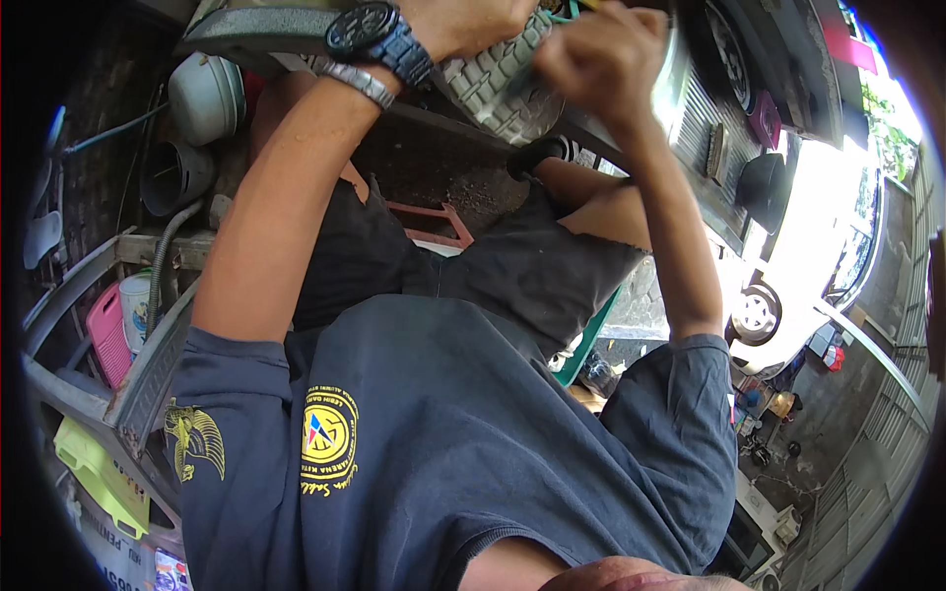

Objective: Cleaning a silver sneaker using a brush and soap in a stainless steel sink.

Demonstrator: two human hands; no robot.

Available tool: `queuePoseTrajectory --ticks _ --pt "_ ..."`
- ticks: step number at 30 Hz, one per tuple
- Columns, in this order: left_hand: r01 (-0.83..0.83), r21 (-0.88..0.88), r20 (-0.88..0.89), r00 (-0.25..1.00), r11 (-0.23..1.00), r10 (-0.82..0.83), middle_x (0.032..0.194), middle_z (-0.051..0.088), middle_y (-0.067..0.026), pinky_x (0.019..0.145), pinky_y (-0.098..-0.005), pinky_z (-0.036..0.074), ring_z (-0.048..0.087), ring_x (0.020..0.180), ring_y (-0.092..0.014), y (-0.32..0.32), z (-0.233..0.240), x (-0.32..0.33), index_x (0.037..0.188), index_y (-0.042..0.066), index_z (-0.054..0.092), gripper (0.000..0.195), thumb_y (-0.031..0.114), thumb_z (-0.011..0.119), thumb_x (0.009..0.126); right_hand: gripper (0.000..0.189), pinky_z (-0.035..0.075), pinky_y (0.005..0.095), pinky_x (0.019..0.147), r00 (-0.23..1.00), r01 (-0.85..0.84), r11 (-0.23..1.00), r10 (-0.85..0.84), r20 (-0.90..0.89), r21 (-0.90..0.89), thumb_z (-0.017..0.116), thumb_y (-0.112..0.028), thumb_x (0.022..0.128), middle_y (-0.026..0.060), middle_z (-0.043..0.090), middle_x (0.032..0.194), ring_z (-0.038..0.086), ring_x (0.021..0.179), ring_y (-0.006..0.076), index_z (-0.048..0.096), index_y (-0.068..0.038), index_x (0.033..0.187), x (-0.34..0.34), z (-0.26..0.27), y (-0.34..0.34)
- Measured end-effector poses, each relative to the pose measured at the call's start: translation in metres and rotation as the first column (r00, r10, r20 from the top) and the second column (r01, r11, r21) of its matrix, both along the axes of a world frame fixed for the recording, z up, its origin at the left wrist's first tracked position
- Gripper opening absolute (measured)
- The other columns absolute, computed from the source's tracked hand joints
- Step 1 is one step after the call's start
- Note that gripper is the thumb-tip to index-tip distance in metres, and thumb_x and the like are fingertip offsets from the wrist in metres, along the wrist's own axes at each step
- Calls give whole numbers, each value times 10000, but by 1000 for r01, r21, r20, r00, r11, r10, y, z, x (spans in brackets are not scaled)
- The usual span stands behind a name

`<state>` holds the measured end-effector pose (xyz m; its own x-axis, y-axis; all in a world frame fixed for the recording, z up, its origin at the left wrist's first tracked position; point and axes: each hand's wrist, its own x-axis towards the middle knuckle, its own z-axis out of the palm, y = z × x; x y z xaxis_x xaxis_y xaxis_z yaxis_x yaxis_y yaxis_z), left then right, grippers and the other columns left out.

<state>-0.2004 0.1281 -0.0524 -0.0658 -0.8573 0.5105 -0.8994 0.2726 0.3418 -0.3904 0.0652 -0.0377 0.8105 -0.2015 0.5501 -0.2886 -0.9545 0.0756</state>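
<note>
At the top of the head view, a shoe with a thick, blocky grey sole [502, 89] is turned with its tread towards me. The tread looks wet. My left hand [473, 26], with a dark watch [377, 37] and a metal bracelet on its wrist, grips the shoe from the left; its fingertips are partly cut off by the picture's edge. Close to the sole's right side is my right hand [602, 63], blurred, with its fingers curled. Something yellow and teal [573, 9] shows between the hands, too little of it to name. Whether the right hand holds it is hidden.
Beyond my right arm, a scrub brush [717, 154] lies on a ridged surface [691, 103], near a pink plastic container [766, 120] and a black basin [765, 190]. Buckets [207, 97] and a rack [148, 388] stand left. A reddish frame [436, 221] lies between my legs.
</note>
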Motion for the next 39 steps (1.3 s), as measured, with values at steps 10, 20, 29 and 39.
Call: queuePoseTrajectory --ticks 10,20,29,39 --pt "8 44 34 999 999 -10 902 719 -151 983 -455 416 672 940 -300 -1 7 -3 879 63 719 322 266 498 993 291 375 384 711 992 -74 981 91 -92 177 732 -190 728 -19 560 563 565 619 193 539 -129 519 -7 2 -3" --pt "-23 46 137 990 999 17 928 728 -71 961 -431 406 672 951 -255 -15 -14 -4 918 150 740 352 343 463 1018 235 439 346 746 984 170 984 -172 52 47 738 -276 708 -36 604 598 630 714 150 609 -181 537 -16 -14 -36" --pt "6 63 264 964 998 -22 950 713 -61 963 -422 385 657 972 -244 -16 -8 -8 956 139 713 336 334 452 1041 233 449 367 798 966 123 992 -114 232 -24 722 -245 710 -24 566 594 588 719 174 589 -132 554 -24 -16 -39" --pt "-36 131 254 967 991 2 964 676 -73 990 -407 373 623 989 -257 -8 -1 -8 998 96 685 346 307 420 1067 415 415 376 772 808 264 787 -496 317 558 618 -412 986 58 575 682 560 731 247 656 -63 764 -59 -22 0"
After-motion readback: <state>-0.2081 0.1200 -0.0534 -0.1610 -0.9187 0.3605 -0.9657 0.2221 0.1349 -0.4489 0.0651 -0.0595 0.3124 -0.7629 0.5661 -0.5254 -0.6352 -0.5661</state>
